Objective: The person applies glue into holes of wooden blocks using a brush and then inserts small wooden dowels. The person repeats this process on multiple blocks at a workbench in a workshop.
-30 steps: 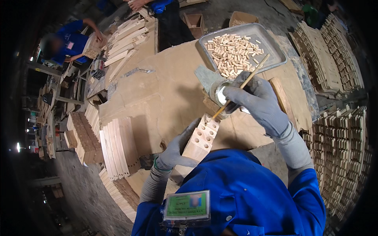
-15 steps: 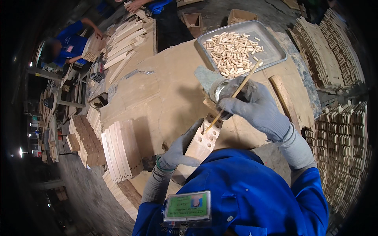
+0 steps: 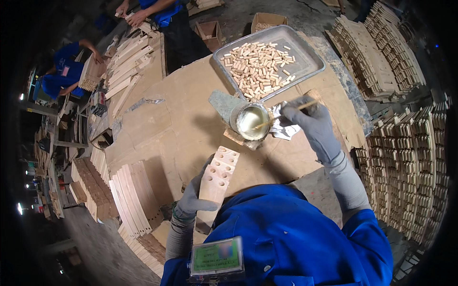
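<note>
My left hand [image 3: 192,196], in a grey glove, is closed around a few pale wooden pieces [image 3: 213,187] stacked side by side, their ends with drilled round holes facing up. My gloved right hand [image 3: 312,126] pinches a thin wooden stick [image 3: 308,104]. The stick's lower end dips into a round pot [image 3: 234,120] with a whitish, glue-like liquid inside. Against the pot's right side lies a crumpled white cloth or paper [image 3: 287,132], partly under my right hand. Behind the pot, a grey metal tray [image 3: 312,62] holds many short wooden dowels [image 3: 257,64].
Cardboard [image 3: 157,126] covers the table. Stacked wooden slats [image 3: 136,198] stand at its left edge. Tall stacks of wooden parts [image 3: 405,167] rise on the right. Cardboard boxes [image 3: 208,35] sit beyond the tray. Two co-workers in blue handle wood at the far left.
My right hand has moved the stick from the holes in the wooden pieces to the pot. My left hand still holds the pieces, now a little lower left. The whole view has shifted.
</note>
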A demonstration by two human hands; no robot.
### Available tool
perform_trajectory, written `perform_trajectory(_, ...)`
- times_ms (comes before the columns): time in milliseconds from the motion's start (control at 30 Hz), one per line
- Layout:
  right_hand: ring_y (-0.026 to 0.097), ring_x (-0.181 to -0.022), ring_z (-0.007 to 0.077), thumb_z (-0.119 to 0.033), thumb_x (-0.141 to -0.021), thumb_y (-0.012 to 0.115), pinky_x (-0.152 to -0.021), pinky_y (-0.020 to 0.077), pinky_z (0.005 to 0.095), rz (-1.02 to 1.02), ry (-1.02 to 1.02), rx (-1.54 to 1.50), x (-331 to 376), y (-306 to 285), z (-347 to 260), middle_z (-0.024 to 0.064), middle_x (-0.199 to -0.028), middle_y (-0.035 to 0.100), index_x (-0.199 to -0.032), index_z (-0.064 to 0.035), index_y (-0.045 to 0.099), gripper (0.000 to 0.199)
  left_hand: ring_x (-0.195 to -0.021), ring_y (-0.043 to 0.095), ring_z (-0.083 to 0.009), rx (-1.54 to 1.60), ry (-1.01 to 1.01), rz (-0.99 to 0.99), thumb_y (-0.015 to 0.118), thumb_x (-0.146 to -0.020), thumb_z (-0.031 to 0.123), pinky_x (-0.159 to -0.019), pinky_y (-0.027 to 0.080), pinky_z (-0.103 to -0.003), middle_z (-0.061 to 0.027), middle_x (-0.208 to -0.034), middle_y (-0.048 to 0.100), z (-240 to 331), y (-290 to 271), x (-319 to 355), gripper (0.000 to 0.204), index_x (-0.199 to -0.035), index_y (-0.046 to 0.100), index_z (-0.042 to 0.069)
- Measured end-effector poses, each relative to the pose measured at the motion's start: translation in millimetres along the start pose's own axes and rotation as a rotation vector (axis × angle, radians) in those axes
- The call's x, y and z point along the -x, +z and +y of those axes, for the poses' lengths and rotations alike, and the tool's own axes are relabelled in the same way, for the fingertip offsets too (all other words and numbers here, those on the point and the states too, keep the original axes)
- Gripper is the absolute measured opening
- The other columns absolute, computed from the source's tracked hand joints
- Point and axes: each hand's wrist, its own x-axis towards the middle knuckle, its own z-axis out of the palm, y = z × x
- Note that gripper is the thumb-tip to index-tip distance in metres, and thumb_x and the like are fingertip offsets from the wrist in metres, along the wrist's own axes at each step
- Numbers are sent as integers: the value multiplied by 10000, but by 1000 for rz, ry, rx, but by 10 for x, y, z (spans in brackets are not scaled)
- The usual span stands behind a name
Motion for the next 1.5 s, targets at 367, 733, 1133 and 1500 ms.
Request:
perform_trajectory(367, 612, -749, 130, -93, -822, 675, -644, 492, 242, 15, -198, 190, 173, -60, 608, 86, -839, 650, -971, 30, 596, 209, -1293, 354, -220, -11, 22, 15, 760, -477, 62, -1062, 276, -338, -130, -1421, 344, -56, -120, 47, 1162, -1448, 126, -11)
perform_trajectory(733, 634, -811, 213, -38, -849, 594, -732, 560, 343, 160, -151, -92, 477, 303, 337, 145, -905, 599, -977, 47, 508, 176, -1336, 292, -216, -64, -44, 39, 778, -527, 90, -1086, 231, -339, -129, -1450, 300, -43, -65, -3, 1149, -1453, 104, -1)
perform_trajectory(1133, 637, -646, 133, -115, -818, 673, -573, 541, 236, -221, 97, -114, 188, 581, -457, 93, -770, 629, -933, 28, 560, 217, -1342, 279, -226, -63, -13, -66, 835, -517, 172, -1100, 204, -341, -144, -1454, 276, 75, 167, -127, 1207, -1452, 91, -1)
perform_trajectory(1500, 648, -675, 167, -24, -804, 658, -616, 563, 275, -386, 69, 71, 236, 699, -515, 102, -791, 621, -889, 22, 552, 143, -1338, 283, -221, -79, -93, -37, 822, -507, 137, -1096, 212, -343, -138, -1445, 289, 169, 297, -80, 1216, -1458, 73, 15)
